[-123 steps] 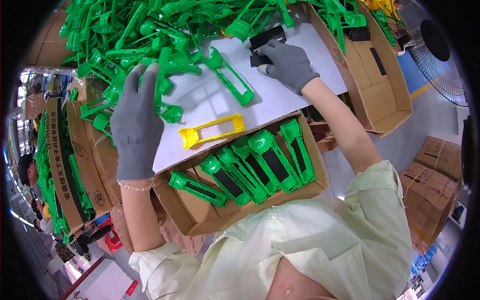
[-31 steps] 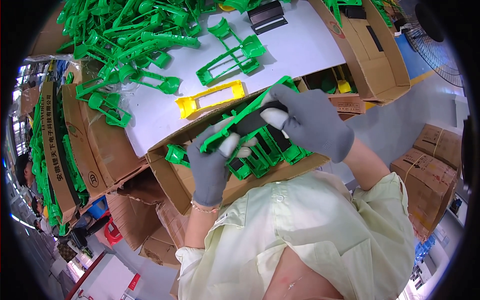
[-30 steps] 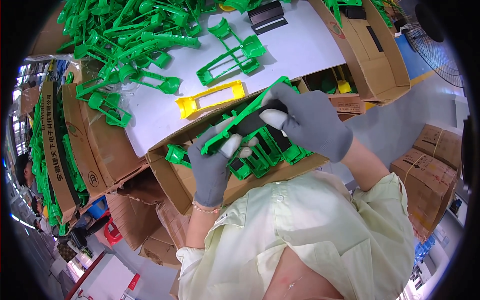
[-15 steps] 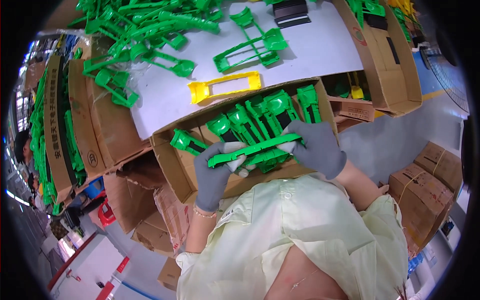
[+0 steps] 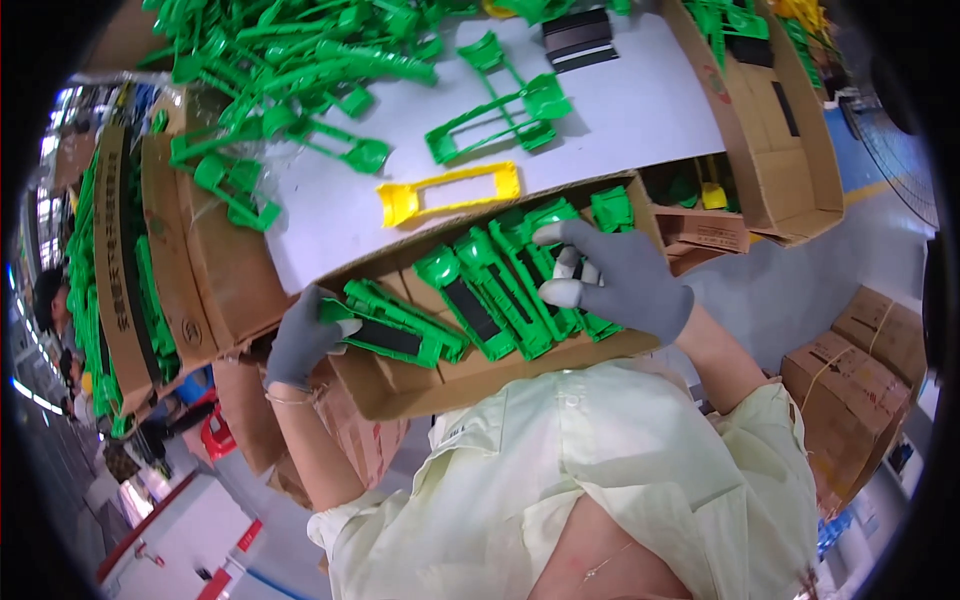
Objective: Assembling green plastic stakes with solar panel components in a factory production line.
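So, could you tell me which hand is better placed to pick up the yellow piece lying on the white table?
Probably the right hand: it rests on the green parts in the box directly below the yellow piece, while the left hand grips the box's far left corner.

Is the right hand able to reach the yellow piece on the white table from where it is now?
Probably yes. The right hand rests on green parts in the box, and the yellow piece lies just beyond the box edge with nothing between.
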